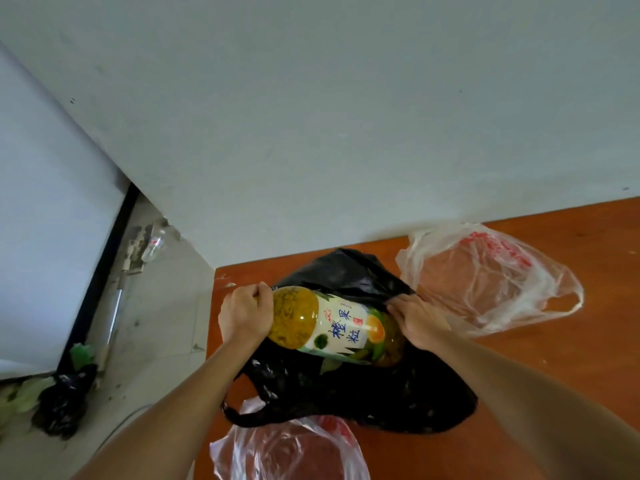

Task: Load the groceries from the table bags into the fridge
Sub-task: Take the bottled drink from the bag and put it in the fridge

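Observation:
A large bottle of orange juice [322, 327] with a white and green label lies on its side, half out of a black plastic bag [346, 386] on the orange-brown table [571, 358]. My left hand [244, 315] grips the bottle's neck end at the left. My right hand [415, 322] pinches the black bag's edge by the bottle's base, which is partly hidden inside the bag.
A clear plastic bag with red print [491, 278] lies at the back right of the table, another clear bag [287, 448] at the front edge. Left of the table is tiled floor with a black bag [65, 396], leaves and clutter beside a white panel [45, 220].

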Demonstrator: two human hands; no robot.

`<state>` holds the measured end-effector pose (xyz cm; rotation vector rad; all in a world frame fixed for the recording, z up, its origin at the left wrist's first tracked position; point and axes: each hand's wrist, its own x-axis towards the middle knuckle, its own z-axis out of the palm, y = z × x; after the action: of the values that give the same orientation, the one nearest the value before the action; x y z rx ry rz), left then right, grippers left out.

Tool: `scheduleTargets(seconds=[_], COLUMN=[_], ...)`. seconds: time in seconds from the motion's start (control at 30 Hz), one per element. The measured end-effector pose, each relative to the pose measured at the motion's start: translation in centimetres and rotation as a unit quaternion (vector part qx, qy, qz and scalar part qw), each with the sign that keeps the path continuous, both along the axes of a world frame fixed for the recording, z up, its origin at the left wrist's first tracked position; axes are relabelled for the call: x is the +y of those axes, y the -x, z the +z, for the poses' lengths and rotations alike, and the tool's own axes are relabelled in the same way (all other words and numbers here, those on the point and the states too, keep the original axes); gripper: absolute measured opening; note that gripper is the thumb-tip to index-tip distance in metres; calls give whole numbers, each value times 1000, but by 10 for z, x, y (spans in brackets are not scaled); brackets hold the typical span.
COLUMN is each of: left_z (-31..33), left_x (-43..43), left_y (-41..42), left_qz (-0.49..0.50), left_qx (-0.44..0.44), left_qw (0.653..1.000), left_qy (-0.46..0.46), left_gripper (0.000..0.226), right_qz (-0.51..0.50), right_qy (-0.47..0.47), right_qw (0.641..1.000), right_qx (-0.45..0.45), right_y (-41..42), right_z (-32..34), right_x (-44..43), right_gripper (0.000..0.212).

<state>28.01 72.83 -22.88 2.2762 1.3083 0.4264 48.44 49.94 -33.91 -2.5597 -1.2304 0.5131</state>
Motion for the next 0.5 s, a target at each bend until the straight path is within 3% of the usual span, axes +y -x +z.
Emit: scheduleTargets(seconds=[0.1,0.2,0.3,0.4,0.5], left_z=[-1,-7,-11,-10,-9], left_x=[-1,2,2,-1,-4], left_y=[-4,-5,-5,-6,-4], left_qz=[16,50,90,116,129], left_qx=[3,3,14,26,22], left_qw=[1000,999,995,992,990], left_qy=[-4,14,33,46,55], left_gripper=[48,47,47,46,46], right_qz=[28,50,58,-36,-88], right_qy=[39,62,-10,-103,-200], right_qw=[999,995,998,993,976], right_qx=[-10,-53,-26,43,7], right_y=[-2,12,22,17,12], right_z=[-34,-55,-61,-42,-22], right_x=[-29,-37,-37,-29,-16], right_gripper=[29,41,38,30,20])
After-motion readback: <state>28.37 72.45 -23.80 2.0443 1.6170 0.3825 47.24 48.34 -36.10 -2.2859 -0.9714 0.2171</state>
